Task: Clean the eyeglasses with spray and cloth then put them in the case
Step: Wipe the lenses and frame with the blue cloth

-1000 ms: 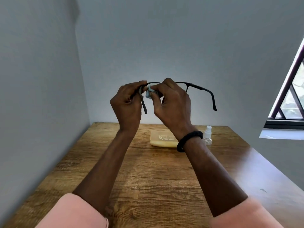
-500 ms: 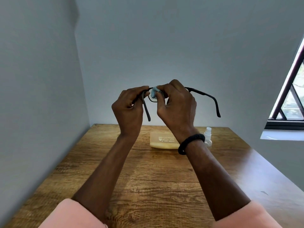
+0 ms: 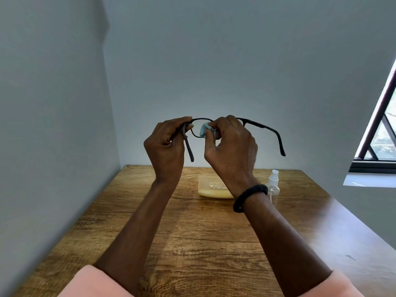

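- Left hand (image 3: 165,144) is up above the table (image 3: 203,236), fingers curled round the left corner of the eyeglasses (image 3: 264,127). Thumb and fingertips clamp the frame at the hinge, and the left temple arm hangs down past the palm.
- Right hand (image 3: 231,148) has its fingers curled, with thumb and forefinger pinching a small wad of light-blue cloth (image 3: 204,130) against the lens nearest the left hand. The cloth touches the lens. Can't tell whether it covers both faces of the lens, since the hand blocks that.
- Eyeglasses: dark frame, held in the air between both hands, roughly level, temples unfolded and pointing back toward the camera. The other lens is hidden behind the right hand. The right temple arm sticks out free to the right, tip bent down.
- Case (image 3: 211,187): pale yellow, lying flat on the table near its far edge, below the hands and partly covered by the right wrist. There is print on its top.
- Spray bottle (image 3: 273,182): clear with a white nozzle, upright on the table just right of the case, nothing touching it.
- Black band (image 3: 249,197) on the right wrist, pink sleeves (image 3: 92,284) at the bottom edge on both arms.
- Table: wood grain, set into a corner of grey walls, with a window (image 3: 383,136) at the right.
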`<move>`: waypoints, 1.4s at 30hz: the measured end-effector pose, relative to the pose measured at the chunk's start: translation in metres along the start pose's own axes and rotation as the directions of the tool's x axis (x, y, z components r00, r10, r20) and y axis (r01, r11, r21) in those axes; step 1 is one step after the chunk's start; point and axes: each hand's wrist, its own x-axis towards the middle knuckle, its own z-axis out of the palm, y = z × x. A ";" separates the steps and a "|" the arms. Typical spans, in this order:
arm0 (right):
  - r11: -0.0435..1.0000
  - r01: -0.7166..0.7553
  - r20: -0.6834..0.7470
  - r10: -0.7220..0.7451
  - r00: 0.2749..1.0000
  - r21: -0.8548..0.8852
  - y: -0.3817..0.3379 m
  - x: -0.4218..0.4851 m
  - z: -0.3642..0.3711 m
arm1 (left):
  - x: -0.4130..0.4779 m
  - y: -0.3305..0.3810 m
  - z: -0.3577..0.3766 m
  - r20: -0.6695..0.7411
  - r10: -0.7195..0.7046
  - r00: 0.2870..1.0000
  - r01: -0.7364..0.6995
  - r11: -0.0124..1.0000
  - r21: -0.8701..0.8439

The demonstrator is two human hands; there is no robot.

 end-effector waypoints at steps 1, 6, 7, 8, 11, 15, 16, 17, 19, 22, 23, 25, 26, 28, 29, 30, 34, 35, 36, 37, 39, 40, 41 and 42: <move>1.000 -0.008 -0.025 0.008 1.000 0.001 0.000 0.001 0.000 | 0.000 -0.001 0.000 0.012 0.005 1.000 -0.005 1.000 0.000; 0.997 0.042 0.001 -0.042 0.999 0.058 -0.003 0.001 0.008 | 0.000 -0.004 0.001 0.017 0.006 1.000 -0.006 1.000 0.008; 0.994 0.067 0.025 -0.069 0.997 0.081 -0.003 0.000 0.009 | 0.000 -0.004 0.000 0.009 0.008 1.000 -0.008 1.000 0.012; 0.992 0.087 0.050 -0.092 0.994 0.093 -0.003 -0.001 0.009 | 0.000 -0.004 0.000 0.004 0.008 1.000 -0.008 1.000 0.014; 0.995 0.051 0.080 -0.058 0.995 0.091 0.001 -0.006 0.004 | 0.000 -0.005 -0.001 -0.001 0.007 1.000 -0.007 1.000 0.027; 0.995 -0.062 -0.038 0.065 0.997 0.073 0.015 -0.012 -0.011 | 0.000 -0.007 -0.002 -0.005 0.001 1.000 0.000 0.999 0.035; 0.993 -0.096 -0.054 0.099 0.994 0.065 0.019 -0.014 -0.013 | 0.000 -0.006 -0.001 -0.014 -0.006 1.000 0.006 0.999 0.033; 0.990 -0.129 -0.057 0.132 0.990 0.047 0.023 -0.015 -0.015 | -0.001 -0.006 -0.001 -0.023 -0.015 1.000 0.016 0.999 0.029; 0.985 -0.171 -0.061 0.171 0.983 -0.002 0.033 -0.017 -0.014 | -0.001 -0.004 -0.001 -0.032 -0.038 0.999 0.038 0.999 0.013; 0.980 -0.199 -0.072 0.197 0.978 -0.015 0.043 -0.018 -0.010 | -0.003 -0.003 0.000 -0.032 -0.053 0.998 0.053 0.999 -0.006; 0.980 -0.198 -0.076 0.196 0.978 -0.015 0.045 -0.017 -0.009 | -0.003 -0.002 0.000 -0.028 -0.053 0.998 0.053 0.999 -0.011; 0.983 -0.181 -0.092 0.178 0.980 -0.022 0.044 -0.016 -0.009 | -0.004 -0.001 0.001 -0.022 -0.047 0.999 0.047 0.999 -0.012; 0.985 -0.172 -0.104 0.169 0.980 -0.021 0.044 -0.015 -0.009 | -0.004 0.001 0.001 -0.023 -0.047 0.999 0.047 0.999 -0.014; 0.988 -0.151 -0.135 0.150 0.980 -0.002 0.043 -0.014 -0.009 | -0.004 0.003 0.001 -0.026 -0.059 0.998 0.058 0.998 -0.025; 0.990 -0.140 -0.150 0.141 0.979 0.014 0.043 -0.013 -0.009 | -0.004 0.003 0.002 -0.025 -0.063 0.998 0.062 0.998 -0.032; 0.991 -0.130 -0.160 0.134 0.978 0.032 0.043 -0.012 -0.009 | -0.004 0.004 0.003 -0.019 -0.061 0.998 0.060 0.997 -0.037; 0.996 -0.039 -0.106 0.048 0.993 0.085 0.040 -0.014 -0.009 | -0.004 0.007 0.003 -0.001 -0.018 1.000 0.018 1.000 -0.021; 0.996 -0.019 -0.084 0.026 0.996 0.086 0.041 -0.014 -0.009 | -0.003 0.007 0.002 -0.008 -0.018 1.000 0.018 1.000 -0.020; 0.996 -0.008 -0.060 0.013 0.998 0.085 0.043 -0.014 -0.010 | -0.003 0.006 0.002 -0.017 -0.025 1.000 0.024 0.999 -0.021; 0.996 -0.004 -0.032 0.006 0.999 0.086 0.045 -0.013 -0.011 | -0.002 0.006 0.001 -0.025 -0.034 0.999 0.034 0.999 -0.022; 0.997 -0.024 0.020 0.022 1.000 0.075 0.047 -0.013 -0.013 | -0.002 0.003 0.000 -0.034 -0.052 0.998 0.051 0.998 -0.026; 0.998 -0.044 0.020 0.043 0.999 0.040 0.047 -0.014 -0.014 | -0.003 0.003 0.000 -0.036 -0.060 0.998 0.059 0.998 -0.031; 0.998 -0.068 -0.006 0.068 0.998 -0.011 0.046 -0.014 -0.015 | -0.003 0.002 0.000 -0.036 -0.067 0.997 0.066 0.997 -0.035; 0.994 -0.096 -0.047 0.093 0.995 -0.058 0.045 -0.014 -0.016 | -0.003 0.002 0.000 -0.034 -0.071 0.997 0.070 0.997 -0.034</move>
